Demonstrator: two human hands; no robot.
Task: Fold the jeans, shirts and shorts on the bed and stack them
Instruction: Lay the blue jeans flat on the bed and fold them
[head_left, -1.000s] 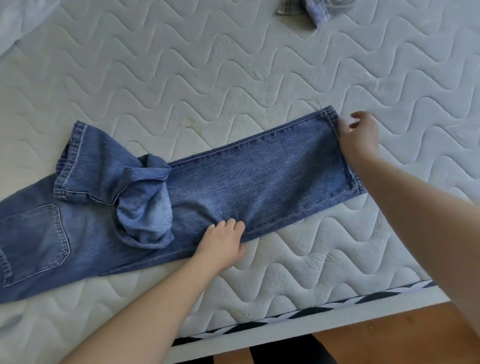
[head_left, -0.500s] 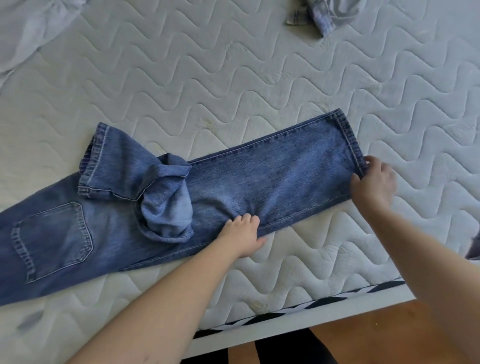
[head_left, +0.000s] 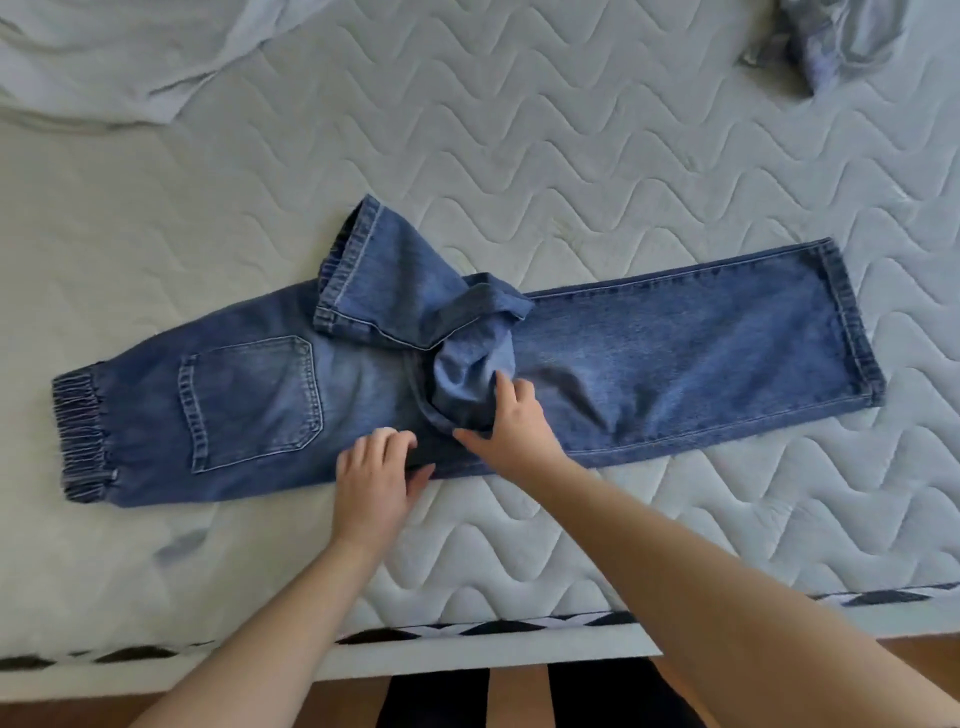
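Observation:
A pair of blue jeans (head_left: 675, 358) lies across the quilted mattress (head_left: 571, 156), waistband at the left and one leg stretched out flat to the right. The other leg is folded back and bunched (head_left: 415, 291) over the middle, its hem pointing up and left. My left hand (head_left: 376, 473) rests on the near edge of the jeans below the back pocket, fingers loosely bent. My right hand (head_left: 511, 423) grips the crumpled fold of the bunched leg between thumb and fingers.
A pale grey garment (head_left: 119, 62) lies crumpled at the far left. Another greyish garment (head_left: 841, 41) sits at the far right top. The mattress's near edge with striped trim (head_left: 519, 626) runs along the bottom, with wooden floor beyond it.
My right hand left the hem at the far right and came to the bunched leg in the middle. My left hand slid left along the near edge. The view shifted, showing the waistband.

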